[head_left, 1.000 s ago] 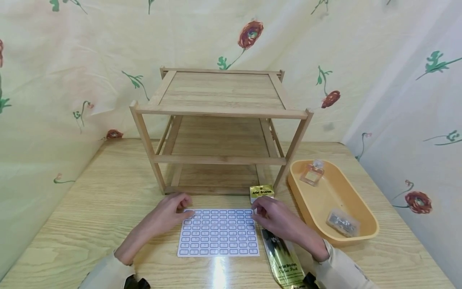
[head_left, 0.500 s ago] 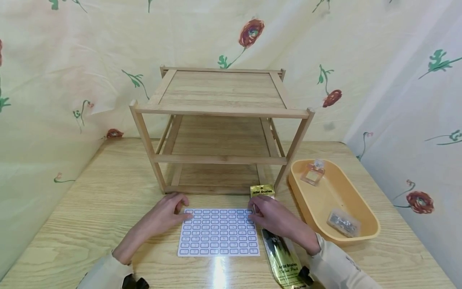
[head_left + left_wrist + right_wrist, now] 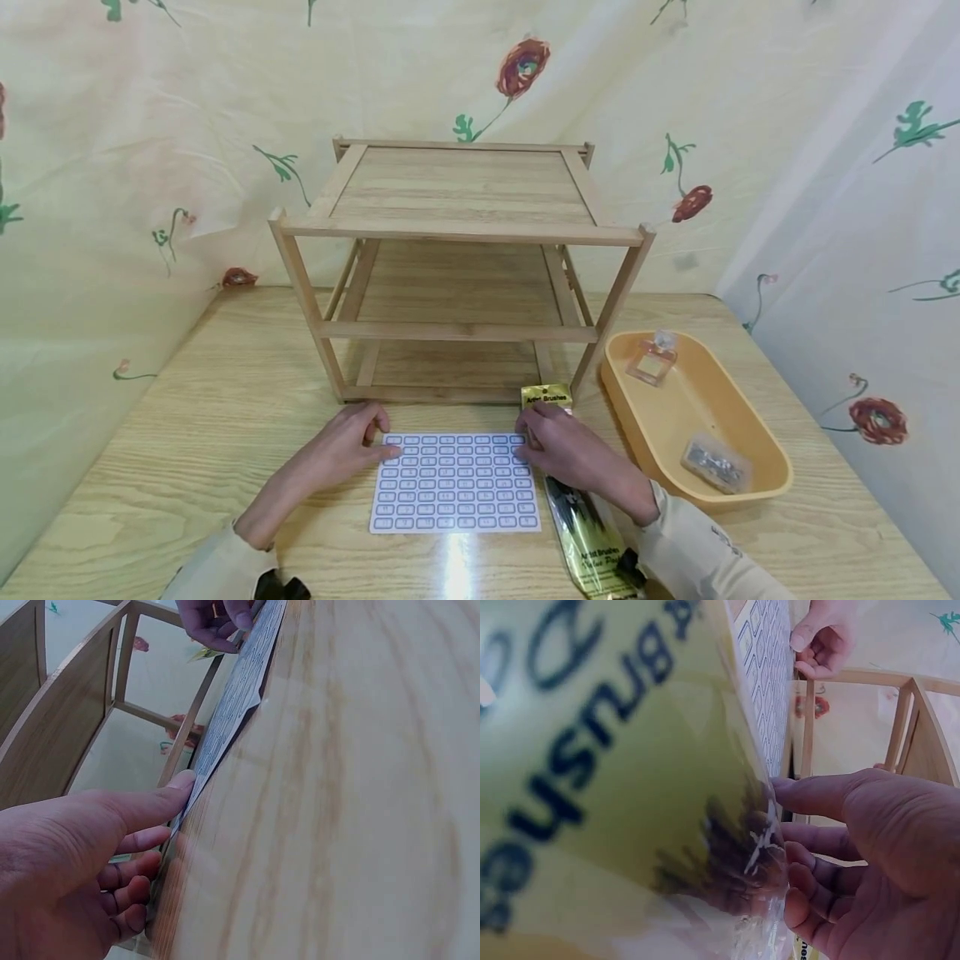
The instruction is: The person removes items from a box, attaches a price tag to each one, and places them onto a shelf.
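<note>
A white sheet of labels (image 3: 456, 492), printed with rows of small blue-outlined boxes, lies on the table in front of the wooden rack. My left hand (image 3: 337, 454) pinches its far left corner, thumb on top and index finger below, as the left wrist view shows. At the far right corner my right hand (image 3: 573, 450) grips the sheet between thumb and index finger; the brush pack partly hides this in the right wrist view. Under the right hand and forearm lies a gold and clear pack of artist brushes (image 3: 588, 554), its middle covered by the hand.
A three-tier wooden rack (image 3: 465, 187) stands just behind the sheet. To the right is a yellow tray (image 3: 686, 408) containing a perfume bottle (image 3: 651, 364) and a small clear box (image 3: 716, 465) of metal bits. Flower-printed cloth (image 3: 420, 75) hangs around the table.
My right hand has shifted slightly left and its thumb lies further over the sheet's corner. The left hand has barely moved, and the sheet stays in nearly the same place.
</note>
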`<state>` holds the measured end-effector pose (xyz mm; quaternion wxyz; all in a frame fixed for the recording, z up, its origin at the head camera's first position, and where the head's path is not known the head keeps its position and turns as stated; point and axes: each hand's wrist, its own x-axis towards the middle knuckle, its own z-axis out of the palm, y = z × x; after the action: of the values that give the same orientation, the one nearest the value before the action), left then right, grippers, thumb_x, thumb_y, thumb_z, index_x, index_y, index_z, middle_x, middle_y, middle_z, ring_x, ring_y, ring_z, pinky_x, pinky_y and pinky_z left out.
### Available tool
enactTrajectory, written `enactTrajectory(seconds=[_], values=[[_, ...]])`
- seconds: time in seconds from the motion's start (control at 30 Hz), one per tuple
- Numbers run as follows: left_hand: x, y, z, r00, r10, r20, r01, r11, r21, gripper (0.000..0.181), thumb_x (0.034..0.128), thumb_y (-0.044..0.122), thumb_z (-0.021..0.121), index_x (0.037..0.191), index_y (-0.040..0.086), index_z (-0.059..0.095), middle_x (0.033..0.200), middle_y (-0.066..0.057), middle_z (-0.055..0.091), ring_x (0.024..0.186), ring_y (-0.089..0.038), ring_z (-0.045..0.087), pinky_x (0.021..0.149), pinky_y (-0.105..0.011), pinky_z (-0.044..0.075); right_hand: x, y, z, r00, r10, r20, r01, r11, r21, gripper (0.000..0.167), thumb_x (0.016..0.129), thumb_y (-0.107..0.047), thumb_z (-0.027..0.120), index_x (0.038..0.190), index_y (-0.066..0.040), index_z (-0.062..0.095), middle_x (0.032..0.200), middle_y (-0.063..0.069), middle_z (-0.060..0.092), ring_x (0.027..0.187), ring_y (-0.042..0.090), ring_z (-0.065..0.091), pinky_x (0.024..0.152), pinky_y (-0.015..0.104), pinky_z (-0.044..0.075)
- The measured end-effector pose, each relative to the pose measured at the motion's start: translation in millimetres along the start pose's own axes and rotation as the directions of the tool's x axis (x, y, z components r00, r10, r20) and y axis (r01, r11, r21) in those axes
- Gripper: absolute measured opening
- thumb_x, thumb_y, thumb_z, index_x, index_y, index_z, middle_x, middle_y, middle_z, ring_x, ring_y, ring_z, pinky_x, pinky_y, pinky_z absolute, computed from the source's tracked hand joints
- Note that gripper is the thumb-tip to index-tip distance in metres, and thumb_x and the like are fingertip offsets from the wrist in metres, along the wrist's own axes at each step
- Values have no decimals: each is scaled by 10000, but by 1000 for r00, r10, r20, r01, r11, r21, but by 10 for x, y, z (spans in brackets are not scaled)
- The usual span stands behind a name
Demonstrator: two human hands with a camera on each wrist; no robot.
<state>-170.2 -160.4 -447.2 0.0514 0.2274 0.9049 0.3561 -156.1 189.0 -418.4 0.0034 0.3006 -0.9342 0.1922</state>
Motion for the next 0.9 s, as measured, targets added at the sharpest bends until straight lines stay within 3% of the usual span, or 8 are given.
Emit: enactTrajectory(seconds=[0.4,0.63,0.9], values=[[-3,12,7,1000,-12,9,12,1000,1,279,911,233,823,986,76,604,813,-4,488,728,-157,451,615,-285,398,38,-36,-33,994,67,81,-65,998,-26,194,894,-133,825,952,-72,650,943,2,553,833,161,509,708,349,492],[-2,5,10,1000,-10,11,10,1000,-1,282,912,236,822,993,73,606,834,-7,499,746,-162,461,628,-285,413,41,-50,-26,990,112,84,-109,993,-41,238,892,-136,829,1000,-19,652,1033,64,616,985,255,578,855,461,517],[-4,14,-4,1000,-13,10,13,1000,-2,283,915,243,820,986,76,602,828,-7,491,742,-160,455,627,-284,403,60,-67,-41,989,104,102,-98,994,-57,203,895,-133,824,960,-38,657,978,45,591,945,250,559,837,467,499]])
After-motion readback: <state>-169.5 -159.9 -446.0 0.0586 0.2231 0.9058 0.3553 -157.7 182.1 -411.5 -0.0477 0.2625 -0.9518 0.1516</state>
